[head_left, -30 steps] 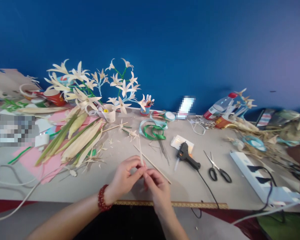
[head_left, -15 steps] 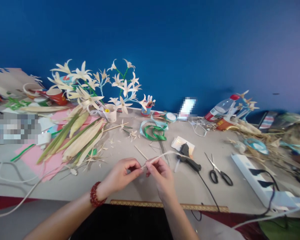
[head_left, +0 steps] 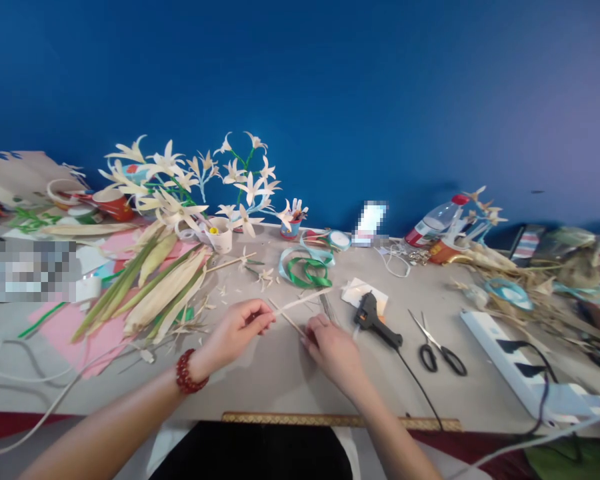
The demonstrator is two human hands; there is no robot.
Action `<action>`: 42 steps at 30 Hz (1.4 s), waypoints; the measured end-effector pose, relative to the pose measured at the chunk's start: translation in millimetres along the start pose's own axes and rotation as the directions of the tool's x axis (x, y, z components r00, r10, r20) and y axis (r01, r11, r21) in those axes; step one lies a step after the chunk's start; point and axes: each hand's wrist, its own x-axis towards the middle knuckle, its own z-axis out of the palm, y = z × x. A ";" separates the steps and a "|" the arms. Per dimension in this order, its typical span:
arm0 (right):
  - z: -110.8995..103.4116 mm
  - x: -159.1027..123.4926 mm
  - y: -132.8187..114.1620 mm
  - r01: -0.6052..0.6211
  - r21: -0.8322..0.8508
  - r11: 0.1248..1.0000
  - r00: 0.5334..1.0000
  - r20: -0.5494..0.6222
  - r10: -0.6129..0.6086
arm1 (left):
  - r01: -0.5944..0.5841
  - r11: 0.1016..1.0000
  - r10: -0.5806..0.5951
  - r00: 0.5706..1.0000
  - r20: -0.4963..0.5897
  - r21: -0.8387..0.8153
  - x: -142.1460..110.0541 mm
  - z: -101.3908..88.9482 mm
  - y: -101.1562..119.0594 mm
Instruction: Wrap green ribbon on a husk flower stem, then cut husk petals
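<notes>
A pale, narrow strip of corn husk (head_left: 303,301) is pinched in my left hand (head_left: 240,333), its free end pointing right and away from me. On the table, my right hand (head_left: 336,351) has its fingers closed at the near end of a thin wooden stick (head_left: 290,319); the exact grip is partly hidden under the hand. The husk strip passes close to the stick's far end. Right of my right hand lies a black glue gun (head_left: 377,320) with its cord, beside a white card (head_left: 367,293). Thin wires (head_left: 326,308) lie just beyond my fingers.
Corn husks (head_left: 165,300) lie on pink paper at the left. Husk flowers (head_left: 175,207) stand in a paper cup (head_left: 221,237). Green ribbon (head_left: 307,273) lies ahead; scissors (head_left: 433,343) and a power strip (head_left: 505,363) are at the right. A bottle (head_left: 437,220) stands behind.
My right hand has let go of the husk strip and moved down right to the thin stick. My left hand keeps the strip. The view has tilted slightly.
</notes>
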 end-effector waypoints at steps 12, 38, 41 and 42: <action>-5.1 -7.9 -25.9 -0.094 0.900 0.426 0.996 0.081 0.049 | -0.012 0.998 0.016 0.998 0.058 -0.067 2.3 17.6 -1.0; -5.3 -12.1 -55.3 -0.317 0.946 -0.071 0.944 0.307 -0.123 | -0.065 0.924 0.087 0.995 0.042 -0.377 -15.1 22.7 0.7; -6.5 -13.8 -54.6 -0.444 0.871 -0.212 0.889 0.400 -0.221 | -0.103 0.919 0.124 0.992 0.031 -0.379 -16.6 22.3 -1.0; -7.8 -14.8 -53.8 -0.484 0.840 -0.245 0.868 0.425 -0.258 | -0.115 0.922 0.136 0.990 0.031 -0.369 -17.3 21.8 -1.7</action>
